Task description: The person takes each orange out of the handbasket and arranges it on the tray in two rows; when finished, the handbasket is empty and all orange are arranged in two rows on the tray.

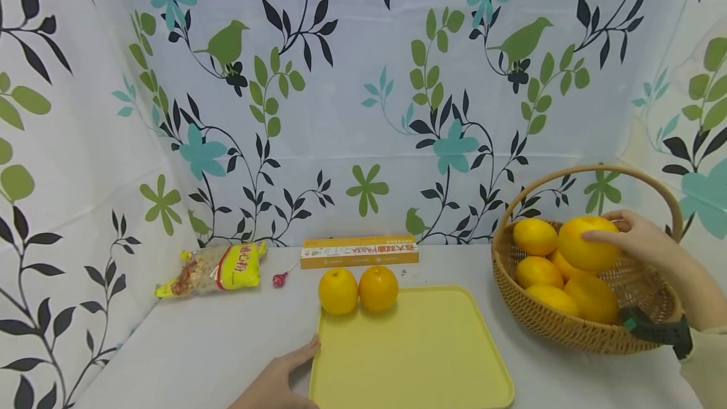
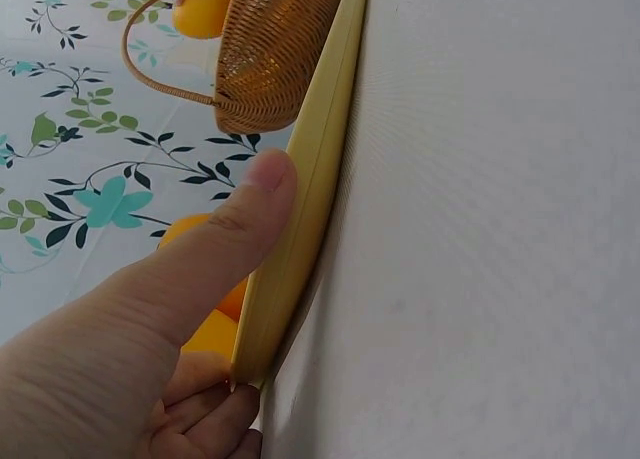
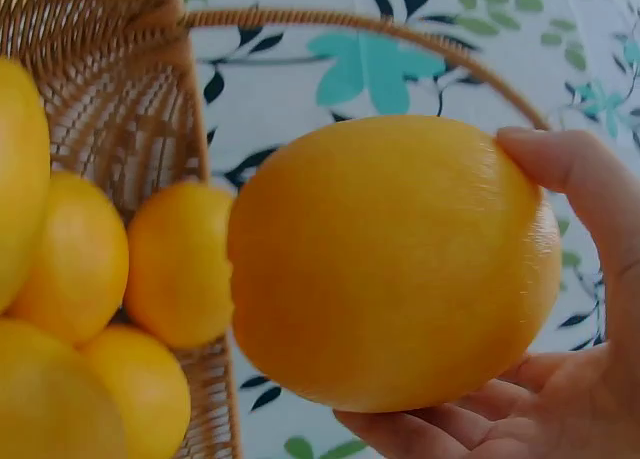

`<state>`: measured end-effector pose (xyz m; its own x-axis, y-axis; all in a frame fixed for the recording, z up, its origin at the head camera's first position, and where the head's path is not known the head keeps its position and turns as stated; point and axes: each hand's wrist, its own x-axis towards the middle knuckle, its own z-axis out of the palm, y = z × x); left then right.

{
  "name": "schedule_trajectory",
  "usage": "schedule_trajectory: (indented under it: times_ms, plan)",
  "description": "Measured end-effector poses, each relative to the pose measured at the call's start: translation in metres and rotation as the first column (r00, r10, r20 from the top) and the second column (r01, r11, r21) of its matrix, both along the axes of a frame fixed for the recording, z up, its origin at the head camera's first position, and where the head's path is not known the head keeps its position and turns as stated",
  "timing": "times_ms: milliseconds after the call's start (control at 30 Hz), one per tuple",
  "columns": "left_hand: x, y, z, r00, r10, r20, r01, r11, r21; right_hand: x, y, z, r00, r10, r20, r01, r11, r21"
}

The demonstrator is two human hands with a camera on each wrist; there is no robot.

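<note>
**Orange held over the basket, tray lying off to the left**

Leaf-and-bird patterned cloth is hung behind and beside a pale desk, on which a yellow tray is set near the front, with a wicker basket just beside it on the right. The right hand is curled round an orange, which is held just above the other oranges in the basket, under the arch of the handle. From that hand the tray lies to the left and lower, toward the front edge of the desk; its far left corner is already taken by two oranges on the tray, which touch one another. The orange is nearly round, so no long axis need be reckoned with. The right hand is by far the nearer to the basket; the left hand rests at the tray's near left edge.

Only the left wrist view shows how that hand is placed: the thumb is laid straight against the tray's rim, with nothing gripped. Only the right wrist view shows the hold on the orange: thumb on one side, fingers cupped beneath. Only the head view shows a snack packet, a lollipop and a long box at the back of the desk.
</note>
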<state>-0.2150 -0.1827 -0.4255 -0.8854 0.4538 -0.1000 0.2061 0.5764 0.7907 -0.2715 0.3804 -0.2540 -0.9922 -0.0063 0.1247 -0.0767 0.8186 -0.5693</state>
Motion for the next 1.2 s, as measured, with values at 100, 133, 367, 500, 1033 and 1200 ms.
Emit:
schedule_trajectory:
  times_ms: [100, 133, 367, 500, 1033, 1200]
  plan:
    - [0.000, 0.000, 0.001, 1.000, -0.002, 0.006, 0.002, 1.000, -0.001, 0.010, -0.022, 0.011, 0.999, 0.008, -0.046, -0.009, 1.000, -0.009]
    - [0.000, 0.000, 0.002, 1.000, 0.000, 0.011, 0.000, 1.000, 0.001, 0.012, -0.029, 0.014, 0.998, 0.008, -0.069, -0.008, 1.000, -0.003]
    - [0.000, -0.003, 0.005, 1.000, -0.008, -0.003, 0.008, 1.000, 0.013, 0.016, -0.078, 0.025, 0.978, 0.016, -0.209, -0.037, 0.995, -0.097]
    - [-0.001, -0.002, 0.003, 1.000, 0.000, 0.021, 0.000, 0.999, 0.034, 0.014, -0.101, 0.023, 0.967, 0.030, -0.252, -0.065, 0.989, -0.135]
    - [0.000, 0.000, -0.001, 0.995, 0.042, 0.091, -0.045, 0.998, 0.039, -0.002, -0.178, -0.019, 0.936, 0.192, -0.294, -0.241, 0.961, -0.139]
    - [0.000, 0.000, 0.000, 0.995, 0.042, 0.088, -0.045, 0.999, 0.024, -0.009, -0.192, -0.041, 0.933, 0.229, -0.277, -0.274, 0.952, -0.137]
